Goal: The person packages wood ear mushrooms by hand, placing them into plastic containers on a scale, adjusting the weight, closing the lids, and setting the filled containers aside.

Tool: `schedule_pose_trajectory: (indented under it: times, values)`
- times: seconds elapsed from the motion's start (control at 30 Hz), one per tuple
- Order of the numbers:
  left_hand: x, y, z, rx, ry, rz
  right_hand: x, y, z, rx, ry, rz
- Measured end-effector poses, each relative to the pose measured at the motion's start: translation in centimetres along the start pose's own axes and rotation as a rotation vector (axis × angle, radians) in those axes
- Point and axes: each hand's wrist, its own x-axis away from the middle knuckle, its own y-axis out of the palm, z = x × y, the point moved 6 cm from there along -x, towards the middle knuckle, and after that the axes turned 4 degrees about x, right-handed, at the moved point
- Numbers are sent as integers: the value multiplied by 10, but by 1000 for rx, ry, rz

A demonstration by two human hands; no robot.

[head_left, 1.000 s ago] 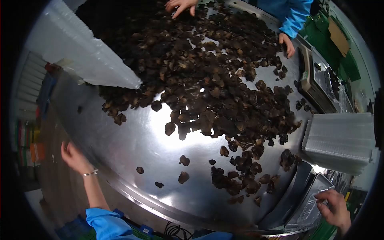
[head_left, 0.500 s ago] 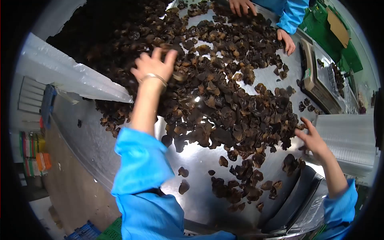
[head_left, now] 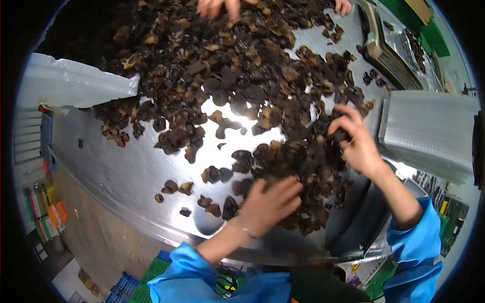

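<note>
Head view: your left hand [head_left: 270,204] curled over dried fungus pieces [head_left: 237,86], grasp unclear; right hand [head_left: 356,144] pinches one piece. Likely light, brittle, irregular: scoop loosely, don't crush.

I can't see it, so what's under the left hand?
The left hand lies palm-down on dried black mushrooms piled on the shiny metal table. What its palm covers is hidden.

Four hands [head_left: 270,204], one stack of clear trays [head_left: 429,131], one heap of dark mushrooms [head_left: 227,65].
</note>
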Motion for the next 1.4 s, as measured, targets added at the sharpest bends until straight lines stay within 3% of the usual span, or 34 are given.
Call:
schedule_pose_trajectory:
  times: [0.03, 0.1, 0.13, 0.17, 0.23, 0.27, 0.3, 0.37, 0.4, 0.43, 0.5, 0.57, 0.6, 0.63, 0.67, 0.7, 0.77, 0.83, 0.9, 0.97, 1.0, 1.03, 1.07, 1.1, 1.13, 1.17, 1.2, 1.23, 1.4]
  values:
    - [12, -13, -11, 124, -156, -1, 7, -9, 10, -32, 22, 58]
    - [40, -41, -26, -3, -414, 124, 21, -24, 43, -132, 108, 52]
    - [53, -50, -27, -124, -490, 127, 32, -22, 47, -590, 529, -14]
    - [74, -54, -31, -42, -613, 161, 42, -25, 49, -682, 557, -23]
    - [108, -51, -24, -246, -773, 61, 56, -33, 55, -310, 536, -33]
    - [120, -46, -16, -223, -842, 113, 62, -33, 68, -54, 529, -30]
    - [131, -40, -9, -207, -911, 167, 70, -28, 72, -53, 539, -35]
    - [121, -16, 10, -156, -866, 104, 99, 4, 73, -103, 1048, -273]
    - [109, -1, 18, -82, -826, 131, 105, 30, 53, -245, 1062, -254]
    - [92, 16, 22, 10, -789, 144, 109, 56, 27, -387, 1065, -230]
    - [38, 31, 22, 115, -694, 223, 96, 94, -26, -838, 943, -429]
    - [-1, 11, 0, 333, -558, 451, 73, 108, -37, -964, 538, -140]
    - [-8, -7, -14, 354, -532, 501, 53, 66, -54, -891, 561, -126]
    - [-8, -19, -31, 534, -519, 564, 43, 52, -46, -1032, 677, -70]
    - [-9, -40, -40, 499, -469, 587, 32, 32, -40, -1106, 607, -71]
    - [-6, -55, -48, 466, -492, 525, 22, 9, -30, -906, 506, -56]
    - [8, -79, -59, 133, -522, 290, 17, -18, 6, -724, 597, -52]
    - [38, -96, -59, -287, -561, 206, 20, -38, 56, -380, 661, 1]
    - [80, -91, -64, -331, -837, 225, 27, -46, 99, -70, 804, 60]
    - [98, -64, -68, -137, -897, 192, 29, -6, 139, 24, 883, -155]
    - [82, -50, -56, -88, -890, 210, 38, 19, 116, -61, 936, -115]
    - [60, -34, -44, -42, -884, 234, 34, 33, 79, 242, 924, -105]
    - [37, -20, -40, 122, -796, 258, 32, 48, 49, 109, 932, -142]
    - [17, -8, -39, 281, -699, 278, 38, 68, 13, -638, 946, -124]
    - [2, 2, -41, 582, -697, 312, 39, 81, -16, -1056, 911, -447]
    - [-11, 9, -41, 883, -676, 339, 41, 95, -36, -1461, 961, -433]
    - [-19, 15, -39, 1331, -754, 310, 48, 88, -41, -1440, 957, -490]
    - [-26, 3, -37, 1126, -669, 258, 54, 81, -45, -1417, 950, -546]
    - [-30, -27, 5, 1122, -547, 301, 84, 39, -60, -1651, 737, -335]
